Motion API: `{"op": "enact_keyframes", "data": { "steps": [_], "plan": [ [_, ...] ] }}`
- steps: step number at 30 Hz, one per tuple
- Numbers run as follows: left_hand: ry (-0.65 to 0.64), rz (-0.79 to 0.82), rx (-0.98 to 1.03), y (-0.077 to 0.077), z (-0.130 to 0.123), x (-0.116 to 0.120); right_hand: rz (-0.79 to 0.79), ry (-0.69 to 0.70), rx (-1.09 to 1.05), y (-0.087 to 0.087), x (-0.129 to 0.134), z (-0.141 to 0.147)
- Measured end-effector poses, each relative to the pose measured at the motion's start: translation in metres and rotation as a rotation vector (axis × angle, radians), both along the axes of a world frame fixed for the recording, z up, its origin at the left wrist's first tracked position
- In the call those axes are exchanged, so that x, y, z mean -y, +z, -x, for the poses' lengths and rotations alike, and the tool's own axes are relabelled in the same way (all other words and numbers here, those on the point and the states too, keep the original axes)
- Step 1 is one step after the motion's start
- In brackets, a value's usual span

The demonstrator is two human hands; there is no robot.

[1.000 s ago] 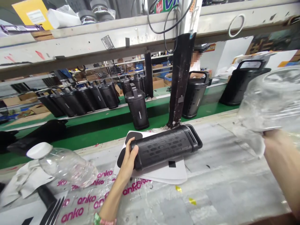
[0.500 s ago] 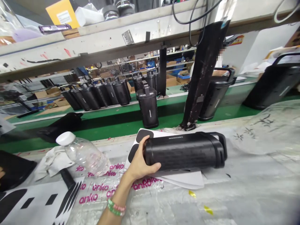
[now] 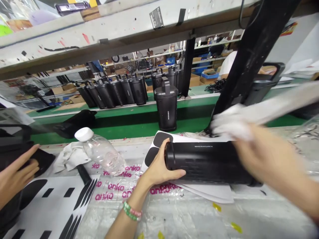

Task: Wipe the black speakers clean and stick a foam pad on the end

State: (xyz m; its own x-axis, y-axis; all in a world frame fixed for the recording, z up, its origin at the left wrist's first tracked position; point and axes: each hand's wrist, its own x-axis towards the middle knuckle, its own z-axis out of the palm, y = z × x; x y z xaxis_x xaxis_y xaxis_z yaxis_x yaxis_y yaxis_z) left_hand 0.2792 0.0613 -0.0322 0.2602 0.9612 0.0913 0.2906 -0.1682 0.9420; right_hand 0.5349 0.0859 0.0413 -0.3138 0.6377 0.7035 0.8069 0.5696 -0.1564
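Note:
A black speaker point(image 3: 204, 162) marked MERKURY lies on its side over white sticker sheets point(image 3: 221, 194) on the plastic-covered bench. My left hand point(image 3: 159, 169), a beaded bracelet at its wrist, grips the speaker's left end, thumb on the near side and fingers behind. Blurred by motion, my right hand point(image 3: 259, 152) is over the speaker's right end and hides its handle. A white cloth point(image 3: 231, 122) is held in it, with a long blurred white strip trailing to the right. Whether this hand touches the speaker is unclear.
A clear bottle point(image 3: 102, 149) with a white cap leans near a crumpled cloth point(image 3: 72, 157). Another person's hand point(image 3: 20, 172) holds a black speaker at the far left. One speaker point(image 3: 166, 109) stands on the green belt point(image 3: 119, 129) beyond. A black post point(image 3: 251, 56) rises at right.
My right hand has come into view from the right with the white cloth. My left hand still grips the speaker. The view has shifted, and the other person's hand shows more at left.

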Motion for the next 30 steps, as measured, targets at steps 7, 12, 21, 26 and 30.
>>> {"op": "enact_keyframes", "data": {
  "steps": [7,12,21,26,30],
  "plan": [
    [0.01,-0.105,0.148,-0.005,-0.002,-0.008,-0.187,0.424,0.277,-0.05,0.017,0.084],
    [0.0,-0.116,0.064,-0.003,-0.002,-0.007,-0.063,0.506,0.372,-0.035,0.005,0.086],
    [-0.021,-0.133,0.018,-0.002,0.001,-0.006,-0.066,0.488,0.307,-0.036,0.017,0.093],
    [0.026,-0.085,-0.036,0.009,0.0,0.001,0.446,0.257,0.223,-0.006,-0.019,0.07],
    [-0.076,0.014,-0.12,0.018,0.006,0.007,0.397,0.158,0.15,-0.01,-0.031,0.041]
  ]
}}
